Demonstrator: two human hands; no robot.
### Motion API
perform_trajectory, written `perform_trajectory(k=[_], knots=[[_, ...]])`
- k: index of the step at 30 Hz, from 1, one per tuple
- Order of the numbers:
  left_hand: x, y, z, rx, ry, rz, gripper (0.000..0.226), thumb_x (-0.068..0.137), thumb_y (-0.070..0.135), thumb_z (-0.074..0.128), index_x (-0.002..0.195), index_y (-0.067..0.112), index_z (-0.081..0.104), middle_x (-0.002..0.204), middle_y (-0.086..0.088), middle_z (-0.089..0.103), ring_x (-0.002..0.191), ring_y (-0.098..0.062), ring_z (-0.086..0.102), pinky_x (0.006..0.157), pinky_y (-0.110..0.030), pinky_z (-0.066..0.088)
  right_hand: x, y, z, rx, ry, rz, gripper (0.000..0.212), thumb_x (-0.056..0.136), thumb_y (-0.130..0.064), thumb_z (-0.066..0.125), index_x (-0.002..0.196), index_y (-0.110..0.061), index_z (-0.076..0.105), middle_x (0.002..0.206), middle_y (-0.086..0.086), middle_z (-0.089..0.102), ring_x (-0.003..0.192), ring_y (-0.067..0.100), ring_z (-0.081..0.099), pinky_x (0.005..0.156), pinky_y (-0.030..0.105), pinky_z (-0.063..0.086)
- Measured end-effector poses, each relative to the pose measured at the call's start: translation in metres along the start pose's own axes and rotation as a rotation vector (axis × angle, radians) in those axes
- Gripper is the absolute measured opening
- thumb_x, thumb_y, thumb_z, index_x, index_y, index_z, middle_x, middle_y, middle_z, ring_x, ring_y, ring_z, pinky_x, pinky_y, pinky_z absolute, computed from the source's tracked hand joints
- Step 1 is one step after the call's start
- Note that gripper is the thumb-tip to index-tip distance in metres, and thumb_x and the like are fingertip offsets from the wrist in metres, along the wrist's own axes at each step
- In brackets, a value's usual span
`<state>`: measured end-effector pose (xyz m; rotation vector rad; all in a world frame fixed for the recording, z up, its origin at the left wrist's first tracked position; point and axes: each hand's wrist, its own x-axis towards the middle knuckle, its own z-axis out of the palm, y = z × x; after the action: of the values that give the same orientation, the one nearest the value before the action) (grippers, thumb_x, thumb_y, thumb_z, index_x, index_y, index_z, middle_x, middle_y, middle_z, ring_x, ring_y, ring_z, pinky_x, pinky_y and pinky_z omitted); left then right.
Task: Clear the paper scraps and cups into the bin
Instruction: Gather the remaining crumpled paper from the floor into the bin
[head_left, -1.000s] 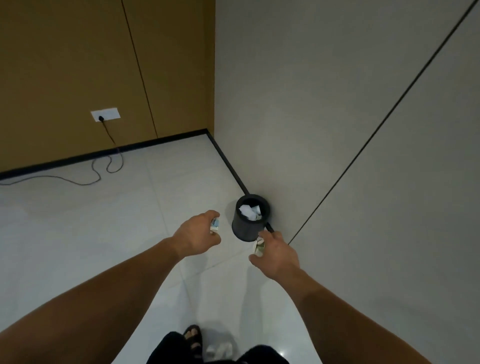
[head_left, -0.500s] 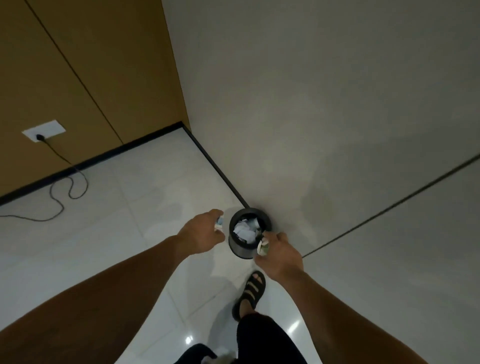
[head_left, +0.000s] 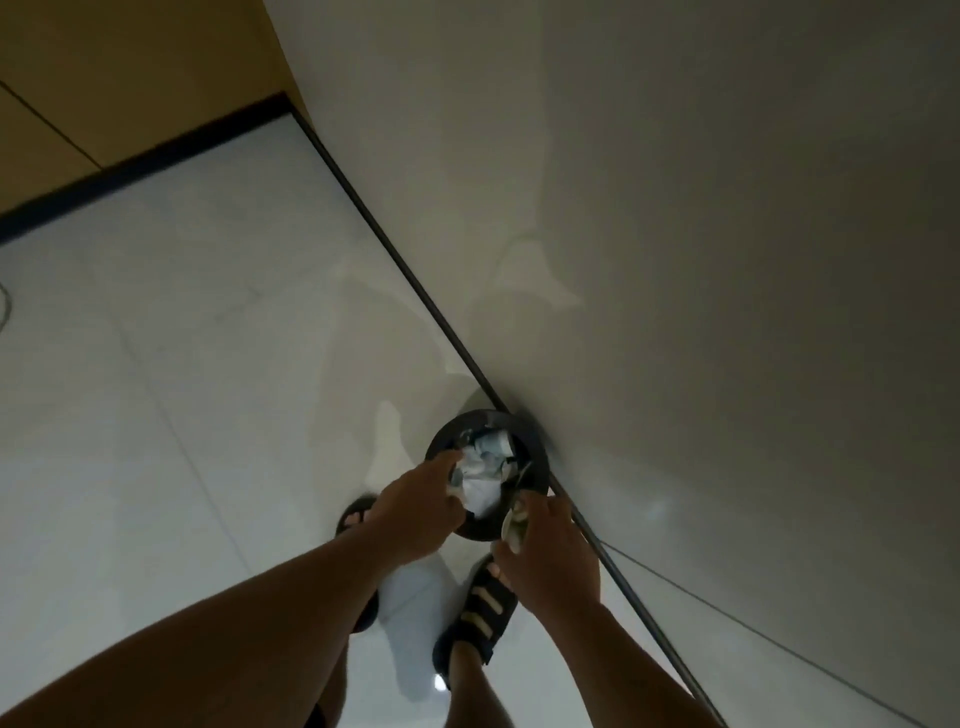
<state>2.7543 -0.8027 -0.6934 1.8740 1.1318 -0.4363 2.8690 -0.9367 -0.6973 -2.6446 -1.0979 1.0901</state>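
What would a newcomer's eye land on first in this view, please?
First, the black bin against the grey wall, stuffed with crumpled white paper. Next, two hands meet over it: the left hand reaches across the near rim, and the right hand pinches a pale cup at the bin's edge. The person's black sandals stand just below.

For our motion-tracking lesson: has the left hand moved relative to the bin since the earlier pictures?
Yes. The left hand has closed in on the bin: once beside its left wall, it now reaches over the rim.
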Motion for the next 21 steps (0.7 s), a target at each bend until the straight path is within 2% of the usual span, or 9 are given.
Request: perform_trajectory(k=[6, 10, 15, 21], knots=[[0.119, -0.042, 0.051, 0.104, -0.087, 0.050, 0.067, 0.089, 0.028, 0.057, 0.149, 0.027, 0.026, 0.139, -0.005, 0.051, 0.122, -0.028, 0.051, 0.096, -0.037, 0.043, 0.102, 0.030, 0.089, 0.057, 0.023, 0.140, 0.067, 0.082, -0.051, 0.067, 0.137, -0.031, 0.034, 0.127, -0.001, 0.046, 0.105, 0.018, 0.060, 0.077, 0.029, 0.048], [0.155, -0.065, 0.082, 0.212, -0.152, 0.089, 0.083, 0.087, 0.034, 0.063, 0.152, 0.025, 0.013, 0.149, -0.006, 0.037, 0.132, -0.030, 0.038, 0.102, -0.043, 0.040, 0.134, 0.046, 0.126, 0.091, 0.040, 0.187, 0.076, 0.080, -0.052, 0.067, 0.141, -0.031, 0.028, 0.138, 0.002, 0.040, 0.114, 0.023, 0.056, 0.084, 0.038, 0.052], [0.138, -0.088, 0.086, 0.234, -0.149, 0.105, 0.078, 0.086, 0.034, 0.061, 0.150, 0.024, 0.017, 0.152, -0.004, 0.026, 0.134, -0.028, 0.030, 0.101, -0.038, 0.036, 0.116, 0.050, 0.137, 0.046, -0.027, 0.203, 0.079, 0.083, -0.054, 0.062, 0.147, -0.033, 0.021, 0.150, 0.001, 0.026, 0.125, 0.025, 0.046, 0.090, 0.040, 0.048], [0.101, -0.070, 0.034, 0.325, -0.087, 0.111, 0.077, 0.088, 0.044, 0.055, 0.151, 0.022, 0.016, 0.157, -0.002, 0.017, 0.143, -0.024, 0.012, 0.109, -0.043, 0.028, 0.079, 0.018, 0.092, 0.028, -0.036, 0.193, 0.080, 0.085, -0.056, 0.058, 0.150, -0.031, 0.018, 0.154, 0.001, 0.022, 0.136, 0.026, 0.033, 0.096, 0.040, 0.044]])
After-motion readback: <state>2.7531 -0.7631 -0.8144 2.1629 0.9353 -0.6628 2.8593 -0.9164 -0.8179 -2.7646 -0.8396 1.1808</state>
